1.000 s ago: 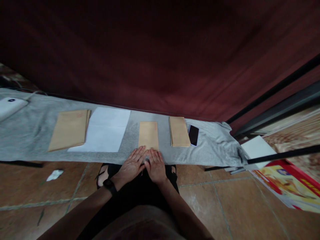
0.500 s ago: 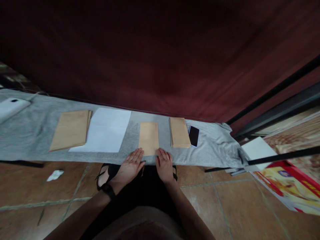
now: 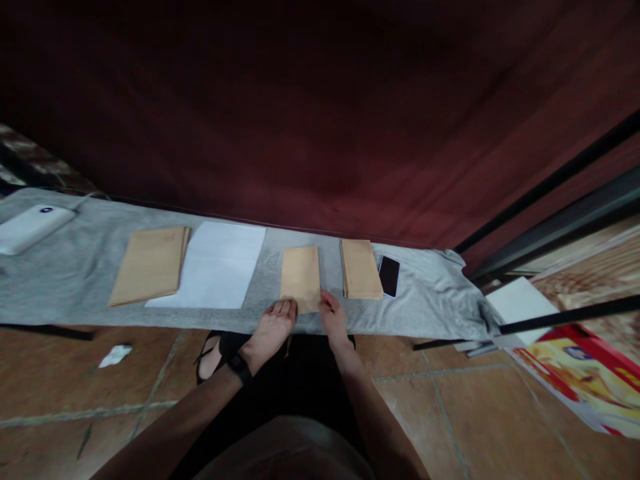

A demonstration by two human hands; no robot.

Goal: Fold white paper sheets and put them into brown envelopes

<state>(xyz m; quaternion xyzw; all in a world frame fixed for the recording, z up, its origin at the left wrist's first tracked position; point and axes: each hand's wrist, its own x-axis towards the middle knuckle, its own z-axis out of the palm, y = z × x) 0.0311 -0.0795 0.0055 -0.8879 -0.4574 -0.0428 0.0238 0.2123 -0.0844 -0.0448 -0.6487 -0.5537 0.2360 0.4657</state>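
A brown kraft envelope (image 3: 301, 272) lies just ahead of both hands by the near edge of the cloth-covered table (image 3: 425, 312), long axis running front to back. The left hand (image 3: 273, 329) curls at its near-left corner and the right hand (image 3: 334, 320) at its right edge, about equally close; whether either pinches paper I cannot tell. Reddish print (image 3: 315, 255) near its far-right corner and lettering on the red-and-yellow box (image 3: 583, 383) beyond the table's near-right corner are illegible.

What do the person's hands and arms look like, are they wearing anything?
The left hand and right hand wear no gloves, and no sleeves show on the forearms. A black wristband, maybe a watch, is on the left side only. Rings would be too small to tell.
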